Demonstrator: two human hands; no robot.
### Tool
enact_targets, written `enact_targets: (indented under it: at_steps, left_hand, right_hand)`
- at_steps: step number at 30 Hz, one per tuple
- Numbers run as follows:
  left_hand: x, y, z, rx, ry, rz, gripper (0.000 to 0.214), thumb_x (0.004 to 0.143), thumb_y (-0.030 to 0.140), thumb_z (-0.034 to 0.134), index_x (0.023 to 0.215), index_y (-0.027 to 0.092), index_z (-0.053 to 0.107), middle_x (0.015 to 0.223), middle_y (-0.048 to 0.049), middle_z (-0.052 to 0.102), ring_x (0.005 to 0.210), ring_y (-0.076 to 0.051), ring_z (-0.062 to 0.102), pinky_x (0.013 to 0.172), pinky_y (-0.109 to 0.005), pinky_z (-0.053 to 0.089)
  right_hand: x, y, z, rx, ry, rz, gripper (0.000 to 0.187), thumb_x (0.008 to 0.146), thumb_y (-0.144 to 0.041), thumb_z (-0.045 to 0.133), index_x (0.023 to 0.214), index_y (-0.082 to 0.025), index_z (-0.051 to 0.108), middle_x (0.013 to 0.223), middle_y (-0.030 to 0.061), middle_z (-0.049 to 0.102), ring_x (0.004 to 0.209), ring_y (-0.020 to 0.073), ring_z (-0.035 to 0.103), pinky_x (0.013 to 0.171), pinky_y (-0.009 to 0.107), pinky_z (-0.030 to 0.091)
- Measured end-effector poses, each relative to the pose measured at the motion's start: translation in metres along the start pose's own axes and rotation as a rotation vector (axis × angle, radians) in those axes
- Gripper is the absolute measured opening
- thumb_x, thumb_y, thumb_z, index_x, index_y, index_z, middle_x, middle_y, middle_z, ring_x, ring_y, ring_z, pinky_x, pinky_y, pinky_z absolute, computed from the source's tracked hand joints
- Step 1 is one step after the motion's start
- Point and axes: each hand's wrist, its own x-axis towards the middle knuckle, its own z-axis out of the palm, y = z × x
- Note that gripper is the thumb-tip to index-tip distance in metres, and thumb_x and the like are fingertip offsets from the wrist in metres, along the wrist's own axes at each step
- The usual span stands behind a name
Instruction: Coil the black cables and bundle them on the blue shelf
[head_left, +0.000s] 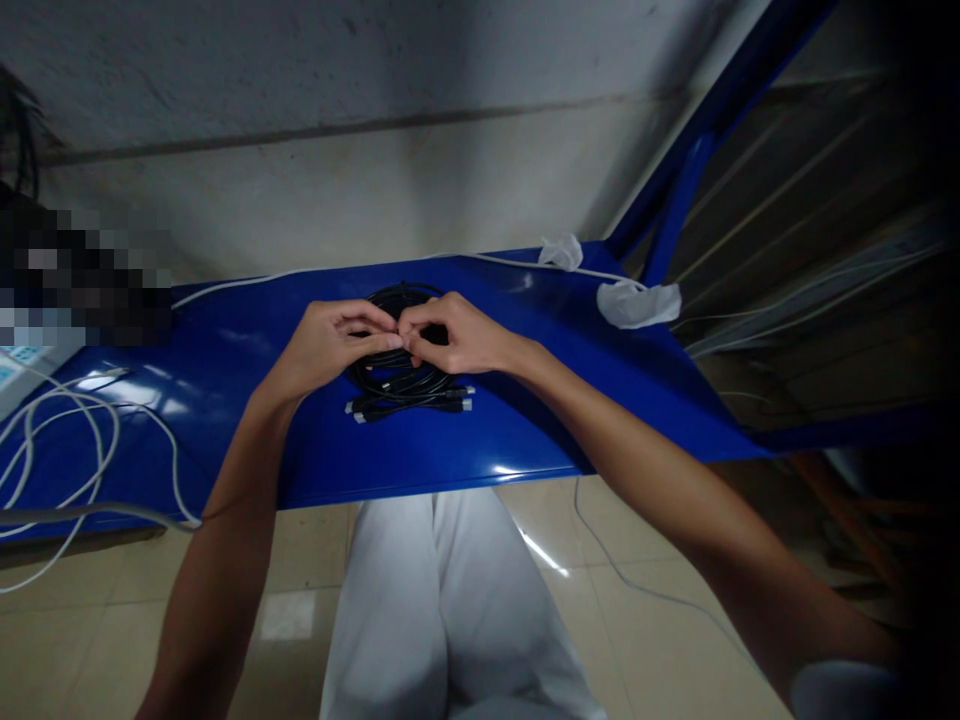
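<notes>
Coiled black cables lie in a ring on the blue table, with several plug ends sticking out at the near side. Above the coil my left hand is closed in a pinch, thumb and forefinger reaching in from the left. From the right comes my right hand, also pinching, its fingertips meeting those of the left. Whatever sits between the fingertips is too small to make out. Both hands hide part of the coil's middle.
The blue table runs along a wall. Loose white cables tangle at the left. Crumpled white plastic pieces lie at the right, near a blue metal frame. A pixelated area covers the far left.
</notes>
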Motion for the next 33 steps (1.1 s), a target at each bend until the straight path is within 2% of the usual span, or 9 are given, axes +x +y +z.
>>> enact_targets:
  at_steps: [4,9,13,16,21,25,30,33]
  left_hand:
    - [-0.001,0.000,-0.002,0.013,-0.003,-0.016,0.043,0.073,0.054,0.101,0.086,0.017,0.083,0.084,-0.0078,0.081,0.079,-0.020,0.075,0.073,-0.028,0.059]
    - [-0.003,0.001,-0.004,0.012,-0.058,-0.055,0.043,0.075,0.054,0.098,0.088,0.017,0.082,0.081,-0.0062,0.079,0.074,-0.017,0.072,0.068,-0.025,0.056]
    - [-0.005,0.004,-0.003,0.005,-0.090,-0.076,0.042,0.078,0.054,0.096,0.088,0.016,0.080,0.083,-0.0062,0.079,0.074,-0.017,0.072,0.067,-0.025,0.055]
    - [-0.005,0.005,-0.002,0.009,-0.086,-0.088,0.041,0.079,0.052,0.096,0.084,0.016,0.077,0.080,-0.0053,0.077,0.072,-0.017,0.071,0.068,-0.025,0.055]
    - [-0.004,0.004,0.001,-0.003,-0.056,-0.059,0.040,0.077,0.046,0.098,0.083,0.017,0.071,0.085,-0.0058,0.079,0.077,-0.018,0.074,0.073,-0.027,0.058]
    - [-0.005,0.007,-0.001,0.012,-0.038,-0.013,0.037,0.076,0.044,0.100,0.090,0.018,0.078,0.086,-0.0052,0.079,0.077,-0.017,0.074,0.072,-0.026,0.059]
    - [-0.009,0.013,-0.007,0.015,-0.068,-0.037,0.030,0.077,0.043,0.098,0.089,0.019,0.085,0.085,-0.0066,0.082,0.079,-0.019,0.077,0.072,-0.028,0.062]
    - [-0.010,0.015,-0.012,-0.027,-0.128,-0.081,0.030,0.075,0.039,0.099,0.094,0.019,0.087,0.090,-0.0084,0.083,0.081,-0.021,0.079,0.074,-0.028,0.064]
  right_hand:
    - [0.000,0.000,0.001,-0.017,0.011,-0.009,0.017,0.095,-0.016,0.057,0.081,-0.017,0.067,0.072,-0.0021,0.072,0.068,0.0122,0.062,0.078,0.029,0.041]
    - [0.000,0.000,0.001,-0.026,0.006,0.001,0.016,0.095,-0.017,0.055,0.082,-0.018,0.065,0.072,-0.0026,0.072,0.068,0.0125,0.061,0.078,0.029,0.041]
    - [-0.001,0.002,0.002,-0.039,0.029,-0.017,0.007,0.087,-0.017,0.060,0.091,-0.018,0.065,0.077,-0.0023,0.071,0.067,0.0123,0.058,0.074,0.027,0.040]
    - [-0.002,0.003,0.004,-0.049,0.025,0.008,0.019,0.082,-0.018,0.064,0.101,-0.019,0.064,0.079,-0.0024,0.071,0.065,0.0127,0.058,0.070,0.026,0.039]
    - [-0.002,0.004,0.004,-0.104,0.024,-0.013,0.015,0.082,-0.019,0.064,0.098,-0.019,0.065,0.082,-0.0010,0.072,0.070,0.0141,0.059,0.075,0.027,0.042]
    - [-0.002,0.004,0.001,-0.072,0.035,-0.046,0.005,0.087,-0.020,0.064,0.090,-0.018,0.068,0.080,-0.0014,0.071,0.071,0.0123,0.059,0.074,0.026,0.043]
    - [-0.002,0.002,-0.002,0.009,0.010,-0.057,0.008,0.092,-0.022,0.069,0.091,-0.016,0.074,0.084,0.0002,0.076,0.076,0.0123,0.066,0.076,0.025,0.047]
    - [-0.002,0.005,-0.003,0.051,0.001,-0.047,0.009,0.092,-0.022,0.072,0.094,-0.016,0.078,0.088,0.0017,0.080,0.081,0.0139,0.072,0.081,0.026,0.052]
